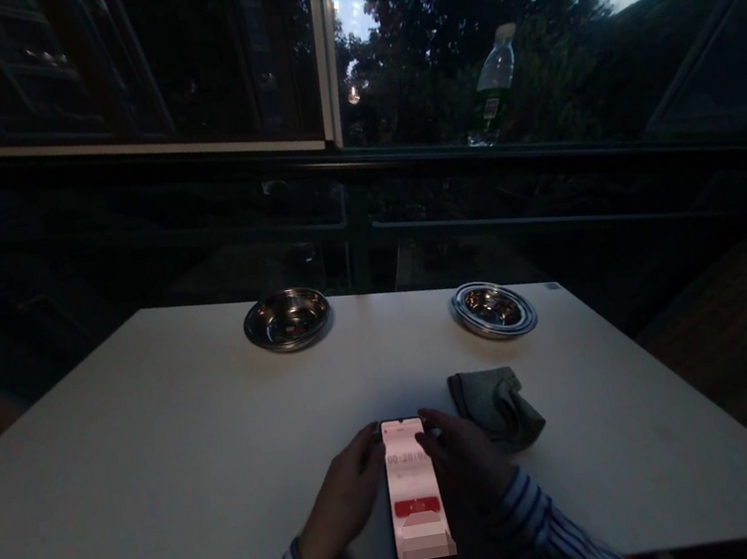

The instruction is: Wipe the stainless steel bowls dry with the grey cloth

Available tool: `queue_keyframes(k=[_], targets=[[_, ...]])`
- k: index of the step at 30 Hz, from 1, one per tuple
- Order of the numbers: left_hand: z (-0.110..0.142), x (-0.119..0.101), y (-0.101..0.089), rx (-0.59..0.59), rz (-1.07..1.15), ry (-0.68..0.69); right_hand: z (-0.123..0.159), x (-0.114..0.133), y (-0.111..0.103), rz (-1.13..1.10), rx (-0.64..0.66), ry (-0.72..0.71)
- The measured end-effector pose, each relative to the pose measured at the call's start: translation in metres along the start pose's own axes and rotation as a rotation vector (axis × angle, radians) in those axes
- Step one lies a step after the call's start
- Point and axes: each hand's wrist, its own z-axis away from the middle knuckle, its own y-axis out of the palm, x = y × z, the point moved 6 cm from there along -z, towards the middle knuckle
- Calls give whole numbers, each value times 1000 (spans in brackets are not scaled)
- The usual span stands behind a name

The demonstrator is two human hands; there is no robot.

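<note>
A lit smartphone [412, 481] is upright in my view near the table's front edge, its screen showing a timer readout and a red button. My left hand [343, 492] grips the phone's upper left side, fingers bent around the edge. On the opposite side, my right hand [468, 453] holds the upper right edge, with its thumb over the screen. Whether the phone rests on the table cannot be made out. Just beyond my right hand lies a folded grey-green cloth [497, 406].
The white table [182, 461] carries a shiny metal bowl [287, 320] at the back left. A wide-rimmed metal dish [494, 310] stands at the back right. Behind is a dark window with a frame [324, 51]; a clear plastic bottle [497, 76] stands at its sill.
</note>
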Motion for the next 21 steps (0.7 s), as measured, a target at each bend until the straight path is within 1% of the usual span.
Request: queue_keyframes(k=[5, 8, 10, 12, 14, 16, 21], targets=[[3, -4, -1, 5, 10, 8, -7, -2, 7, 139, -24, 18], [3, -4, -1, 25, 12, -5, -9, -2, 6, 192, -35, 25], [2, 0, -4, 20, -4, -50, -11, -2, 3, 223, -36, 30], [0, 6, -10, -10, -35, -109, -14, -1, -2, 258, -34, 28], [-5, 10, -21, -59, -47, -143, -19, 1, -7, 294, -29, 15], [-11, 9, -35, -127, -45, -127, -26, 5, -12, 325, -17, -6], [-25, 1, -88, -357, -56, -67, -53, 25, -23, 400, 36, -67]])
